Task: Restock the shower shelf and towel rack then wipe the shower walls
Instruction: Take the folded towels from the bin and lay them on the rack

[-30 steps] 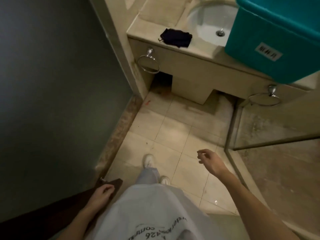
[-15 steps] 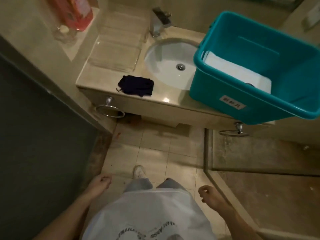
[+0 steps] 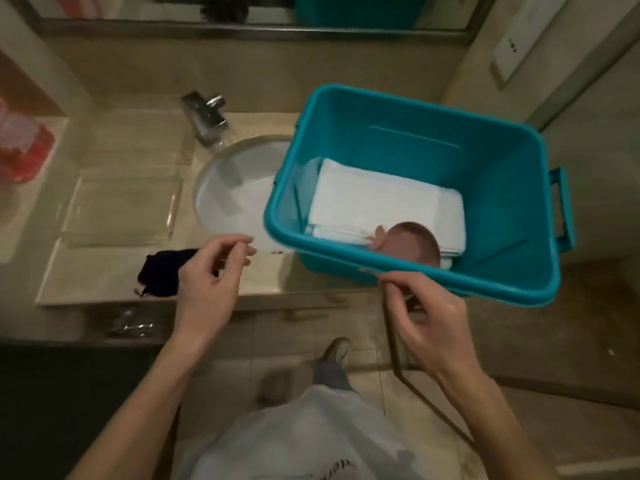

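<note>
A teal plastic bin [image 3: 491, 188] stands on the vanity counter [image 3: 104, 271], overhanging its front edge beside the sink [image 3: 235, 199]. Inside lie folded white towels [image 3: 381, 199] and a round pinkish object [image 3: 412, 244] at the near wall. My left hand [image 3: 207, 278] hovers over the counter just left of the bin, fingers loosely curled and holding nothing. My right hand [image 3: 426, 317] is raised just below the bin's near rim, fingers loosely bent, empty. A dark cloth [image 3: 162, 271] lies on the counter, partly behind my left hand.
A chrome faucet [image 3: 206, 116] sits behind the sink, with a mirror [image 3: 242, 8] above. A clear tray [image 3: 121, 209] rests left of the sink and a red package [image 3: 20, 147] at far left. A towel ring [image 3: 130, 327] hangs under the counter. Glass shower edge [image 3: 433, 403] at right.
My view has tilted up from the floor to the counter. Both hands rose from beside my hips to the counter's front, close to the bin.
</note>
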The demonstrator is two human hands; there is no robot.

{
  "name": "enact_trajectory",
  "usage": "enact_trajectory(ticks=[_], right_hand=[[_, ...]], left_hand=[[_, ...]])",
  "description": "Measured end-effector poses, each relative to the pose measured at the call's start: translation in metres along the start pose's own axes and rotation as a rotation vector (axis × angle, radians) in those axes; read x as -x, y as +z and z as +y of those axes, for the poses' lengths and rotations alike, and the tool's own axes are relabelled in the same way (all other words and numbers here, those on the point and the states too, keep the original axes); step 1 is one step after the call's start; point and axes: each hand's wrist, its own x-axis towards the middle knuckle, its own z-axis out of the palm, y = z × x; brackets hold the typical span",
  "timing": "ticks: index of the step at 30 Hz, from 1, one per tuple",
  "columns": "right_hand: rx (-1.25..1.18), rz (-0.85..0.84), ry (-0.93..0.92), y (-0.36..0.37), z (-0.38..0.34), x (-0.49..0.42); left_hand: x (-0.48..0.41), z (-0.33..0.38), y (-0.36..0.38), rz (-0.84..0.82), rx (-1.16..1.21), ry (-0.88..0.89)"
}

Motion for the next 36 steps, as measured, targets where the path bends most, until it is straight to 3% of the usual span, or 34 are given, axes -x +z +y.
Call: enact_trajectory(ticks=[3, 6, 11, 16, 21, 28, 32, 36], right_hand=[[-0.007, 0.063, -0.115, -0.034, 0.008, -0.047], [0.037, -0.069, 0.022, -0.053, 0.036, -0.091], [0.303, -0.485, 0.177, -0.054, 0.084, -0.135], [0.336, -0.629, 0.314, -0.036, 0.124, -0.167], [0.202, -0.752, 0.481, -0.017, 0.142, -0.181], [0.019, -0.847, 0.688, -0.014, 0.143, -0.178], [0.095, -0.892, 0.702, -0.011, 0.155, -0.173], [0.241, -1.182, 0.696, -0.011, 0.160, -0.177]], left_hand=[[-0.031, 0.053, 0.034, 0.108, -0.007, 0.188], [-0.060, 0.079, 0.071, 0.052, -0.128, 0.351], [-0.111, 0.080, 0.134, -0.302, -0.365, 0.371], [-0.168, 0.063, 0.181, -0.687, -0.753, 0.246], [-0.215, 0.045, 0.221, -0.928, -0.857, 0.239], [-0.248, 0.026, 0.267, -1.001, -0.934, 0.289], [-0.251, 0.014, 0.280, -0.984, -1.010, 0.328], [-0.247, 0.007, 0.287, -0.924, -1.042, 0.367]])
